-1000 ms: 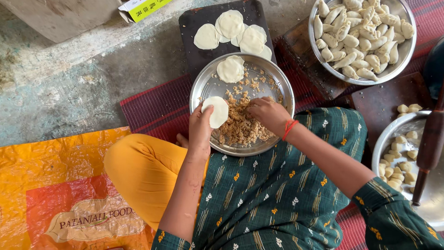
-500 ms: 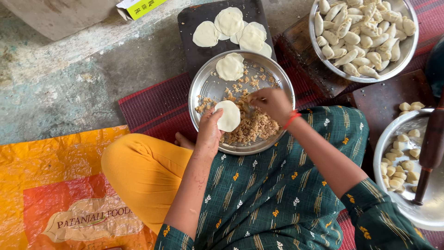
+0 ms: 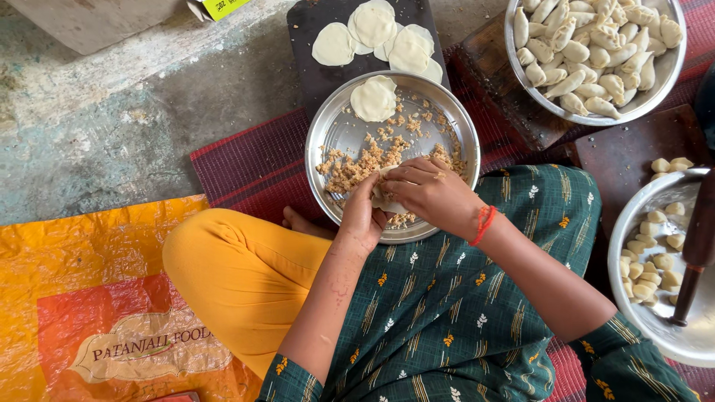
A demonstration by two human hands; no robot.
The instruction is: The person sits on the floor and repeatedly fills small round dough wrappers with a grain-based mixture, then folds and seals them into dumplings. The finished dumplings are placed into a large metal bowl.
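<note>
A round steel plate (image 3: 339,130) lies on the mat before my knees, with crumbly brown filling (image 3: 357,165) and one flat dough round (image 3: 374,97) in it. Over the plate's near edge, my left hand (image 3: 363,216) cups a small white dough disc (image 3: 386,201). My right hand (image 3: 428,195) lies over that disc from the right, fingers pressed onto it, so most of the disc is hidden. A red thread circles my right wrist.
A dark board (image 3: 316,18) beyond the plate carries several flat dough rounds (image 3: 372,26). A steel bowl (image 3: 521,67) of shaped dumplings is at the top right. Another bowl (image 3: 633,216) of dough balls with a dark rolling pin (image 3: 693,249) is at the right. An orange sack (image 3: 82,298) lies at the left.
Both hands have come together over the plate's near edge. The dough disc that lay open on my left palm is now covered and pinched by my right hand.
</note>
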